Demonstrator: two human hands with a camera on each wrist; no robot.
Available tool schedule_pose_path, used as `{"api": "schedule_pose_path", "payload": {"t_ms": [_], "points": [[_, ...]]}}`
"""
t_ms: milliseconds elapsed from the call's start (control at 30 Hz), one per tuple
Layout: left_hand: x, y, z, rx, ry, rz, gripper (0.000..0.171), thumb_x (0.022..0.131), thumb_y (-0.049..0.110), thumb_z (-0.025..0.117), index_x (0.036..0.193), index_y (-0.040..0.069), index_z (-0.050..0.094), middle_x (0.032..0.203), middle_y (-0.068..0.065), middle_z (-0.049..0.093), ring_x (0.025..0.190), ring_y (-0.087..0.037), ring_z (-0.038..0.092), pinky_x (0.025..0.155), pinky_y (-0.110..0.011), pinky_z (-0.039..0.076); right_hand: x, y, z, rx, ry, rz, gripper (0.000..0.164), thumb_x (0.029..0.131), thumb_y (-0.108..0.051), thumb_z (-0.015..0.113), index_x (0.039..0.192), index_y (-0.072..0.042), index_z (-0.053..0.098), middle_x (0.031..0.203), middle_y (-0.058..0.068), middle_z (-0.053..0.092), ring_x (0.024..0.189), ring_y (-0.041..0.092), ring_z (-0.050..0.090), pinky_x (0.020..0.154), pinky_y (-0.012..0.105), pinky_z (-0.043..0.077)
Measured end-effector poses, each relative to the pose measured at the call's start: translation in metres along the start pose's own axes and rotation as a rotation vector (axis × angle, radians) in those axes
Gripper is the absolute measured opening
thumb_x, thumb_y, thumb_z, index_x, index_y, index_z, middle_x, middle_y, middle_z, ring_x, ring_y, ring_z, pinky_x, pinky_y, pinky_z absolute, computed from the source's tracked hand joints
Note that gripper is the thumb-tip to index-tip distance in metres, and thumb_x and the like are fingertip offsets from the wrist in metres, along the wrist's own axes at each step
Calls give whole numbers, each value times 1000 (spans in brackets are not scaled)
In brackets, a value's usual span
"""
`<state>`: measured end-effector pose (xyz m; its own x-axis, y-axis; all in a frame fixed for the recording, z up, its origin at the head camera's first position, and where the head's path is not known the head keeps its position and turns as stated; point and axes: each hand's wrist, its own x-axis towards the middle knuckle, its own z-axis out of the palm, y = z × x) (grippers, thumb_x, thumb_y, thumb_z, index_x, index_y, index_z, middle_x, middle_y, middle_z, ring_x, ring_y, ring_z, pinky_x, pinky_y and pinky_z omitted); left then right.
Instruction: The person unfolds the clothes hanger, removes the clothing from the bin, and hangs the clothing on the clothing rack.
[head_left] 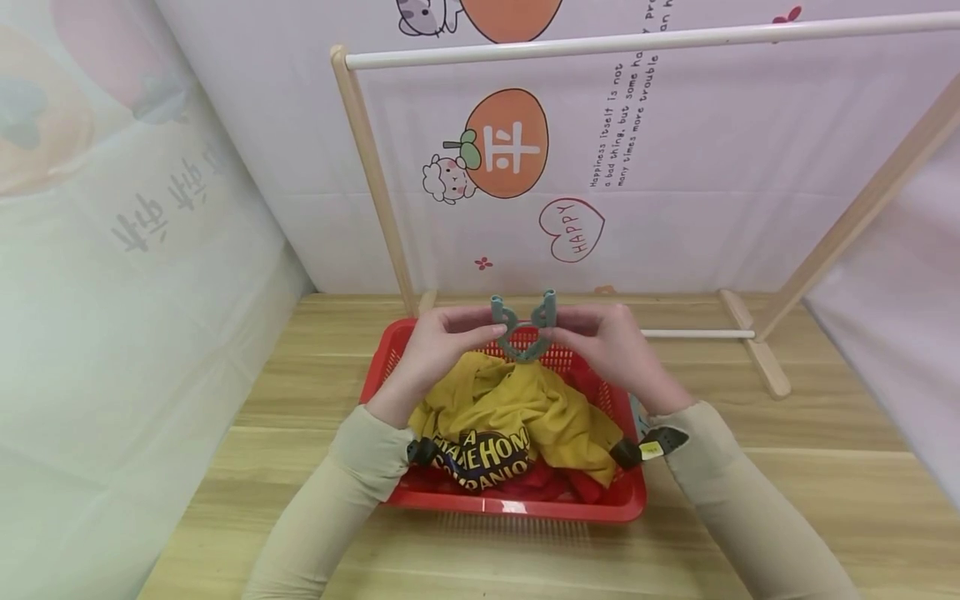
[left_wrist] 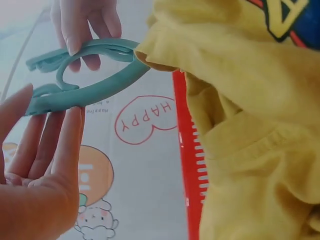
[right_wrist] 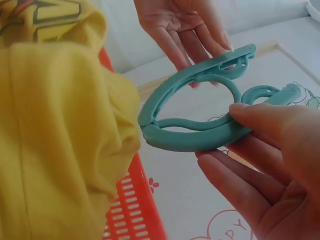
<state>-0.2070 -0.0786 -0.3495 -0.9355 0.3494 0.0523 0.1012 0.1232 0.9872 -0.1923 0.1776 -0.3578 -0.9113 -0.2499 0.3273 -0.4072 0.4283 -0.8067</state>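
Observation:
Both hands hold a teal folding clothes hanger (head_left: 527,353) above the far part of a red basket. Its two arms are folded up into a V, with the joint lowest. My left hand (head_left: 448,332) pinches one arm between thumb and fingers, and my right hand (head_left: 602,337) pinches the other. In the right wrist view, the hanger's (right_wrist: 185,140) curved hook part lies between the arms. A crumpled yellow T-shirt (head_left: 558,408) with dark lettering lies in the basket (head_left: 517,505) under the hands, red cloth (head_left: 536,483) showing beneath it.
Behind the basket stands a wooden rack with a white top rod (head_left: 637,40) and a low white bar (head_left: 697,334). Its right foot (head_left: 757,354) rests on the wood-grain table (head_left: 825,483). Printed white sheeting (head_left: 300,125) encloses the back and sides.

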Motion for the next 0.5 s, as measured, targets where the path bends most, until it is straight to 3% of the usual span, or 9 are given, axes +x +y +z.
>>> {"api": "schedule_pose_path", "payload": {"t_ms": [133, 500], "points": [[-1, 4, 3, 37, 34, 40, 28, 91, 23, 80, 116, 11, 77, 109, 1, 75, 105, -18, 69, 93, -39, 54, 1, -1, 0, 34, -27, 17, 28, 91, -18, 80, 117, -10, 77, 110, 0, 75, 96, 14, 73, 81, 28, 59], [-1, 10, 5, 127, -10, 110, 20, 92, 16, 79, 111, 8, 78, 102, -1, 76, 98, -18, 71, 86, -36, 58, 8, -21, -13, -10, -91, -22, 18, 93, -22, 79, 107, -10, 77, 97, -2, 76, 89, 14, 74, 79, 31, 60]]}}
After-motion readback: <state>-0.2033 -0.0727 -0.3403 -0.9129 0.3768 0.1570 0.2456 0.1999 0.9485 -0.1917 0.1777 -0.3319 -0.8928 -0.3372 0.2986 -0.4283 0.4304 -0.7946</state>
